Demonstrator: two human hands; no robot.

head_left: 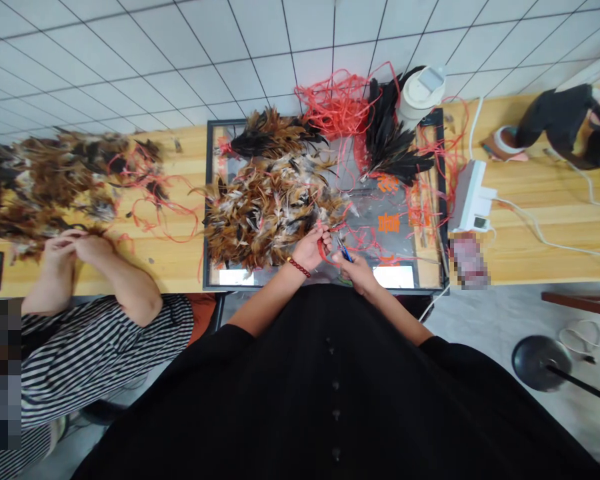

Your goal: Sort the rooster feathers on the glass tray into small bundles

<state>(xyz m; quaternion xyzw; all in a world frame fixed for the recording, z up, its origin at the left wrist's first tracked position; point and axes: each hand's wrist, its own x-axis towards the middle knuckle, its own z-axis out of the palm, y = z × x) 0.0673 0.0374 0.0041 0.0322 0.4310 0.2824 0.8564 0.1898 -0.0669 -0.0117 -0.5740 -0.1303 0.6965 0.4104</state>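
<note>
Red string (pixel 323 249) is pinched in my left hand (pixel 312 249), which has a dark red bead bracelet (pixel 299 267) at its wrist. My right hand (pixel 358 271) is closed around blue-handled scissors (pixel 347 254), whose tips point up and left, close to the string. A big pile of brown feathers (pixel 265 217) lies to the left of my hands on the black-framed tray (pixel 290 289). Loose red strings (pixel 360 237) are scattered just beyond my right hand.
Behind are a tangle of red string (pixel 337 100), black feathers (pixel 383 133) and a white canister (pixel 421 97). A power strip (pixel 469 197) sits at the right. At the left, another person's hands (pixel 77 245) are beside more brown feathers (pixel 55 167).
</note>
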